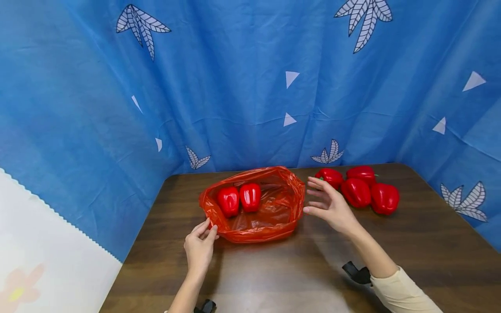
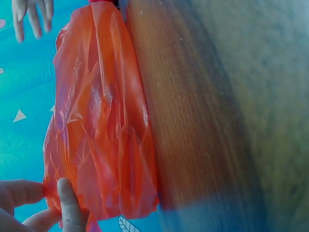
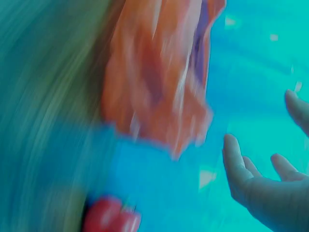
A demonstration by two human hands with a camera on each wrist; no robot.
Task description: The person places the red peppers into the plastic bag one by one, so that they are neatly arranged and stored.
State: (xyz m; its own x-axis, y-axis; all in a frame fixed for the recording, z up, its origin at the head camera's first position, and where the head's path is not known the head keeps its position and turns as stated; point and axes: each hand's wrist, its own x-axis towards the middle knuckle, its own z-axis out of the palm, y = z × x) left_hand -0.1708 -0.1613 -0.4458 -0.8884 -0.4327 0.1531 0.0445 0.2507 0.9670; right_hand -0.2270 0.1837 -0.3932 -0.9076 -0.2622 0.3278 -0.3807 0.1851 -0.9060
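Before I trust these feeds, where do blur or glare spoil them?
Head: sharp overall, with pale glare on the near middle of the table and bright highlights on the two peppers in the bag; left wrist: bag folds and left hand fairly clear, table going soft towards the right; right wrist: worst, the table streaked and the bag smeared, the right hand clearer.

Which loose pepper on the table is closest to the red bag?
The leftmost loose pepper, partly behind the right hand; the other three loose peppers lie farther right.
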